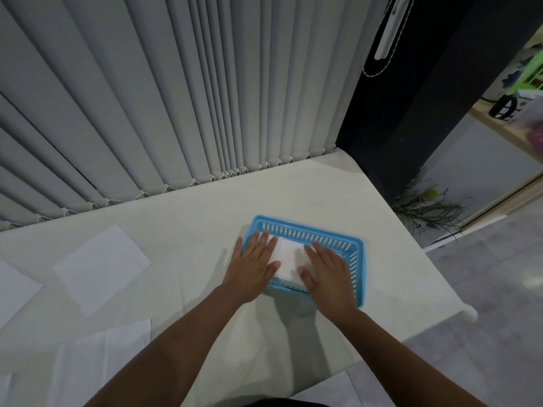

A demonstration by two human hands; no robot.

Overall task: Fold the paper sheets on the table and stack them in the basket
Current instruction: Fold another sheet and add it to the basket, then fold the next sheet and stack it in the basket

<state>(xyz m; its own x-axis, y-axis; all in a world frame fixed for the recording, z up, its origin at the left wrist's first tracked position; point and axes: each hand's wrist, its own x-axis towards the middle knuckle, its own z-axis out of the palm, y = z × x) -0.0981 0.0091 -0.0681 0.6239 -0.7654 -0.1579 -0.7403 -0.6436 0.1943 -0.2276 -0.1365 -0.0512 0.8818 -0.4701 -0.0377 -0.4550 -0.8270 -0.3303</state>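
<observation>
A light blue slotted basket (pixel 359 261) sits on the white table, right of centre. Inside it lies a folded white paper (pixel 289 255). My left hand (pixel 255 267) rests flat on the paper's left part and over the basket's left rim, fingers spread. My right hand (pixel 327 271) lies flat on the paper's right part, fingers apart. Neither hand grips anything. Unfolded white sheets lie to the left: one (pixel 101 268) at mid-left, one (pixel 16 290) at the left edge, another (pixel 100 368) near the front.
The table (pixel 293 189) ends just right of the basket, with a rounded corner at the front right. Grey vertical blinds (pixel 176 98) hang along the table's far edge. A dark wall and a plant (pixel 426 207) stand to the right, above a tiled floor.
</observation>
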